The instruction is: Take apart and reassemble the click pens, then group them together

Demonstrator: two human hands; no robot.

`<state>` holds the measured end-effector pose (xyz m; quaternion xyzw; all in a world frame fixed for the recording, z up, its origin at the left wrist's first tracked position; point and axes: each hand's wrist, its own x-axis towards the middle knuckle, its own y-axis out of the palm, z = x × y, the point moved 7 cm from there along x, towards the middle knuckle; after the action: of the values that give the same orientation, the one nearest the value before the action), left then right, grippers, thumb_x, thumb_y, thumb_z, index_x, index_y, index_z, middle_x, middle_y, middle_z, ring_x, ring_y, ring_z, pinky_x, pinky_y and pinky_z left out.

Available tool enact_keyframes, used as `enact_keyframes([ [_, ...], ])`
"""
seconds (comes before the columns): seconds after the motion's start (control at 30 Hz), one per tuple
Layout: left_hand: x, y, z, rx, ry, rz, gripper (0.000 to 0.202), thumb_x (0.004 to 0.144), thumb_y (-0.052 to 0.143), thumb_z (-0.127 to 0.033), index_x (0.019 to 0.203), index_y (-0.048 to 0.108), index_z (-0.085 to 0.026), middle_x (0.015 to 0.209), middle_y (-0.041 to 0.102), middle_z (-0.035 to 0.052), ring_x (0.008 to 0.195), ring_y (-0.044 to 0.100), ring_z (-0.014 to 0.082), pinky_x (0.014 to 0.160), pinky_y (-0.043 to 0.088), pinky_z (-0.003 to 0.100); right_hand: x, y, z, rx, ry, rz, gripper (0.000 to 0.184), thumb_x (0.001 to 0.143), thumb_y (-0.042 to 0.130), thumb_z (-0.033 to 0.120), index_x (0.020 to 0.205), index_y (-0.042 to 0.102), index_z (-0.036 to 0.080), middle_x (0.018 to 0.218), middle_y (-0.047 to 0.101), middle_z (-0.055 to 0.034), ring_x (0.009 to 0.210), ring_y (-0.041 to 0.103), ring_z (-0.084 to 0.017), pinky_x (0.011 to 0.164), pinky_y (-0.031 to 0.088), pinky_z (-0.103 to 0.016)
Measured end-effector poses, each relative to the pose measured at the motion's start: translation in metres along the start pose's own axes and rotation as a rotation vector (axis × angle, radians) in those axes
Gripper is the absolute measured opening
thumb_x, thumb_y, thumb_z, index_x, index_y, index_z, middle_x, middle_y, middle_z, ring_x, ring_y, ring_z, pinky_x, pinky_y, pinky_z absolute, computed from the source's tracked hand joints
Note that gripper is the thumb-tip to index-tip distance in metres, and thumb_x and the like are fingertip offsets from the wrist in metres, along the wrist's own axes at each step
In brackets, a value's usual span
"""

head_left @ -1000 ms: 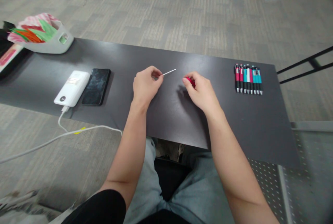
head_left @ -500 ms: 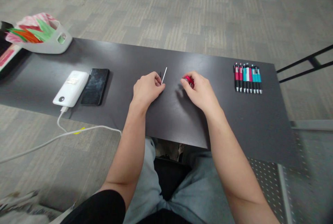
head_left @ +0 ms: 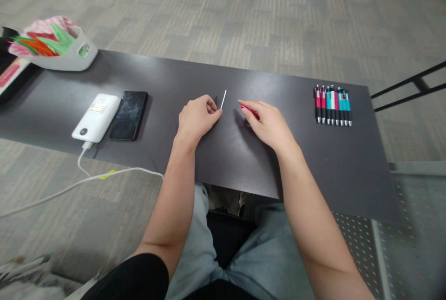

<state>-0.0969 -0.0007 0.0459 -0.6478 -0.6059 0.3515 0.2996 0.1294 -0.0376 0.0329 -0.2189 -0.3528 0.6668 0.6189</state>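
Over the middle of the dark table, my left hand is closed in a pinch on a thin white pen refill, which points up and away from me. A small black piece shows beside those fingertips; I cannot make out whether it is held too. To the right, my right hand is closed on a red pen barrel, most of it hidden by the fingers and palm. A gap separates the two hands. Several pens in red, blue and white, with black grips, lie side by side further right.
A white power bank with a cable lies on the left of the table, touching or close to a black phone. Behind them stands a white basket with colourful contents.
The red pen barrel has turned in my right hand, and its fingers are straighter. The refill in my left hand has shifted very slightly to the right.
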Motion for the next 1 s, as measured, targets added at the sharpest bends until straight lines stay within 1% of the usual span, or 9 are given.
enact_keyframes([
  [0.07, 0.002, -0.005, 0.002, -0.061, 0.009, -0.058, 0.015, 0.099, 0.088, -0.031, 0.092, 0.075, -0.028, 0.099, 0.089, 0.0030, 0.096, 0.081, 0.0275, 0.092, 0.058, 0.039, 0.000, 0.001, -0.004, 0.012, -0.002, -0.004, 0.043, 0.121, 0.056, 0.043, 0.148, 0.087, 0.027, 0.140, 0.089, -0.0159, 0.133, 0.082, -0.041, 0.121, 0.064, -0.058],
  [0.1, 0.003, -0.007, 0.003, -0.095, 0.014, -0.093, 0.015, 0.101, 0.086, -0.032, 0.092, 0.075, -0.028, 0.099, 0.088, 0.0029, 0.095, 0.080, 0.0267, 0.092, 0.058, 0.038, -0.001, 0.000, -0.008, 0.020, 0.006, 0.000, 0.042, 0.120, 0.056, 0.042, 0.147, 0.085, 0.027, 0.139, 0.089, -0.0157, 0.130, 0.082, -0.040, 0.119, 0.064, -0.057],
  [0.2, 0.007, -0.014, 0.009, -0.182, 0.018, -0.194, 0.015, 0.103, 0.084, -0.035, 0.094, 0.075, -0.028, 0.099, 0.087, 0.0023, 0.095, 0.078, 0.0250, 0.094, 0.058, 0.037, -0.001, -0.003, -0.019, 0.047, 0.065, 0.030, 0.036, 0.114, 0.065, 0.041, 0.145, 0.078, 0.028, 0.120, 0.091, -0.0110, 0.105, 0.084, -0.035, 0.105, 0.067, -0.052],
  [0.27, 0.010, -0.015, 0.015, -0.227, 0.014, -0.234, 0.015, 0.103, 0.083, -0.036, 0.094, 0.075, -0.028, 0.098, 0.087, 0.0019, 0.093, 0.077, 0.0241, 0.094, 0.057, 0.036, 0.003, -0.010, -0.022, 0.049, 0.091, 0.051, 0.029, 0.110, 0.071, 0.040, 0.136, 0.078, 0.029, 0.107, 0.090, -0.0070, 0.092, 0.081, -0.031, 0.095, 0.065, -0.046],
  [0.4, 0.013, -0.016, 0.020, -0.336, 0.023, -0.280, 0.015, 0.105, 0.081, -0.038, 0.096, 0.075, -0.027, 0.098, 0.086, 0.0014, 0.089, 0.075, 0.0221, 0.089, 0.056, 0.035, 0.027, -0.023, -0.008, -0.010, 0.058, 0.082, 0.013, 0.103, 0.080, 0.038, 0.110, 0.085, 0.028, 0.095, 0.089, -0.0057, 0.087, 0.079, -0.029, 0.088, 0.060, -0.042],
  [0.5, 0.014, -0.017, 0.022, -0.386, 0.027, -0.288, 0.016, 0.105, 0.081, -0.037, 0.095, 0.075, -0.027, 0.095, 0.085, 0.0011, 0.086, 0.074, 0.0214, 0.087, 0.054, 0.035, 0.047, -0.021, 0.004, -0.035, 0.051, 0.127, 0.012, 0.097, 0.085, 0.035, 0.100, 0.092, 0.026, 0.092, 0.090, -0.0062, 0.086, 0.079, -0.029, 0.087, 0.058, -0.041],
  [0.6, 0.014, -0.019, 0.023, -0.398, 0.022, -0.289, 0.017, 0.105, 0.082, -0.037, 0.094, 0.075, -0.027, 0.093, 0.084, 0.0009, 0.083, 0.072, 0.0212, 0.087, 0.054, 0.035, 0.058, -0.014, 0.008, -0.014, 0.079, 0.139, 0.013, 0.093, 0.087, 0.034, 0.098, 0.096, 0.025, 0.090, 0.090, -0.0063, 0.082, 0.078, -0.027, 0.085, 0.058, -0.041],
  [0.8, 0.014, -0.023, 0.024, -0.409, 0.015, -0.289, 0.015, 0.105, 0.081, -0.038, 0.096, 0.075, -0.027, 0.096, 0.085, 0.0011, 0.087, 0.073, 0.0220, 0.089, 0.056, 0.035, 0.058, -0.005, 0.008, 0.063, 0.104, 0.087, 0.014, 0.088, 0.090, 0.034, 0.096, 0.096, 0.024, 0.087, 0.090, -0.0069, 0.083, 0.080, -0.027, 0.083, 0.061, -0.040],
  [1.0, 0.013, -0.019, 0.017, -0.405, 0.030, -0.238, 0.011, 0.105, 0.081, -0.035, 0.098, 0.076, -0.027, 0.100, 0.086, 0.0018, 0.086, 0.073, 0.0218, 0.092, 0.057, 0.036, 0.054, -0.014, 0.002, 0.136, 0.127, 0.002, 0.023, 0.088, 0.090, 0.042, 0.099, 0.093, 0.022, 0.081, 0.084, -0.0059, 0.081, 0.080, -0.026, 0.080, 0.061, -0.038],
])
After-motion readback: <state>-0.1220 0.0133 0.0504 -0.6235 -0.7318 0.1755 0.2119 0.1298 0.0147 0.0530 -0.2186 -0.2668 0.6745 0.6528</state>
